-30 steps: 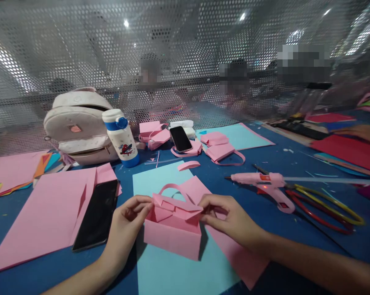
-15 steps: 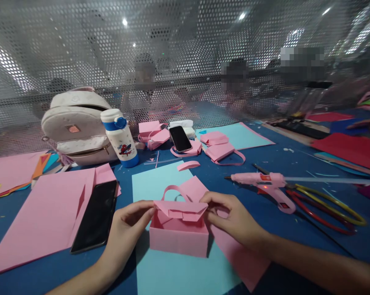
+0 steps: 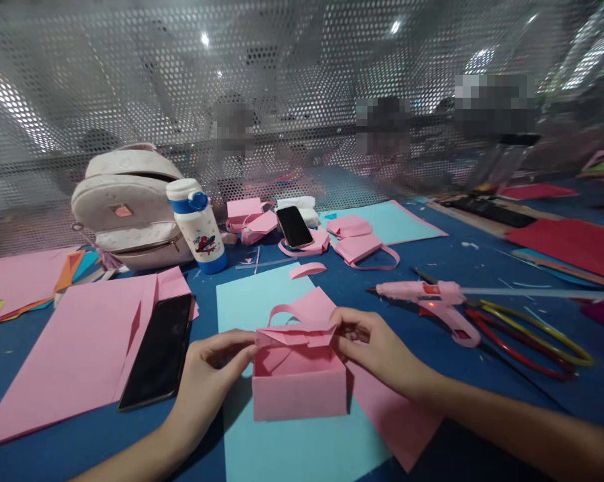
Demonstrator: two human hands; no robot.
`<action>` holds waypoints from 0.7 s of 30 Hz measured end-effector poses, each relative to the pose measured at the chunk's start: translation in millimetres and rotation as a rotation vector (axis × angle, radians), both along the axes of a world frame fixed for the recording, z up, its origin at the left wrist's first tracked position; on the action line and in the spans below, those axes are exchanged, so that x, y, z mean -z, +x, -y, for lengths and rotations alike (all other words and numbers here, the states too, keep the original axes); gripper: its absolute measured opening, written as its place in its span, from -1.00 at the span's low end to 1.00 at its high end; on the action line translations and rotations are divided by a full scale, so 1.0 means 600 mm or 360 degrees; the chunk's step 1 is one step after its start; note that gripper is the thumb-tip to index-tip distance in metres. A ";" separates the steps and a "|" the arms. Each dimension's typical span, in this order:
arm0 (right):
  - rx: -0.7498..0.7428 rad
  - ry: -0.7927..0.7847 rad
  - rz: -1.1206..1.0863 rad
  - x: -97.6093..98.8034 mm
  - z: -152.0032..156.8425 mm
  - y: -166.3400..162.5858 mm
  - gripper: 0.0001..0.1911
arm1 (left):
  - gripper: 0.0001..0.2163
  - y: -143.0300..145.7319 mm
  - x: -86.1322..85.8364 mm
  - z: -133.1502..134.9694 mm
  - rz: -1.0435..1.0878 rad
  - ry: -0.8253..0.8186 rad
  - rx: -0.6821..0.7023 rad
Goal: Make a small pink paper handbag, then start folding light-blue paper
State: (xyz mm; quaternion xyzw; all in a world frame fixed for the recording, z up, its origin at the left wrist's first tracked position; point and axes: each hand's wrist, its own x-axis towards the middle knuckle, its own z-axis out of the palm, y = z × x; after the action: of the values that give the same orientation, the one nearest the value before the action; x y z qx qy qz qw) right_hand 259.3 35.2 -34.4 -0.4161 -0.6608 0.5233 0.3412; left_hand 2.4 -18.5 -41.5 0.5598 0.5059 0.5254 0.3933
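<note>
A small pink paper bag (image 3: 300,396), box-shaped with a folded flap (image 3: 296,337) and a curved paper handle (image 3: 282,309), stands on a light blue sheet (image 3: 262,450). My left hand (image 3: 216,368) pinches the flap's left corner between thumb and fingers. At the opposite corner, my right hand (image 3: 369,345) has its fingers closed on the flap. The bag's front is open towards me, and its inside shows below the flap. Pink paper (image 3: 395,415) lies under my right hand, partly hidden by it.
A pink glue gun (image 3: 432,294) with its light on lies right, beside red and yellow handled tools (image 3: 533,341). A black phone (image 3: 159,351) rests on pink paper at left. Behind stand a backpack (image 3: 131,207), a bottle (image 3: 199,231) and several pink paper bags (image 3: 365,249).
The paper bag has shifted slightly to the right and turned a little. Its flap tilts differently, its front edge lifted. Both hands keep hold of the corners.
</note>
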 end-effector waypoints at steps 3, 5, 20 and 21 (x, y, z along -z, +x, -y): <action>-0.0036 -0.0036 -0.0056 0.004 0.002 -0.001 -0.86 | -0.91 0.003 -0.003 0.000 -0.0036 0.0047 0.0020; -0.0063 -0.0036 -0.0089 0.007 0.003 -0.002 -0.84 | -0.88 0.004 -0.005 -0.001 -0.0049 0.0046 0.0022; 0.0015 0.0253 0.0065 -0.003 0.012 -0.002 -0.81 | -0.84 0.005 0.001 -0.005 0.0061 -0.0124 0.0092; 0.0016 0.0261 0.0076 -0.004 0.013 -0.002 -0.81 | -0.84 0.005 0.001 -0.005 0.0066 -0.0123 0.0097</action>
State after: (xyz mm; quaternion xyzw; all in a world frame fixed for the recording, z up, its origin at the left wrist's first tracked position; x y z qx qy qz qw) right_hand 258.2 27.2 -32.2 -0.4023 -0.7074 0.4556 0.3609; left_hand 5.5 -15.3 -42.1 0.5483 0.5003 0.5048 0.4407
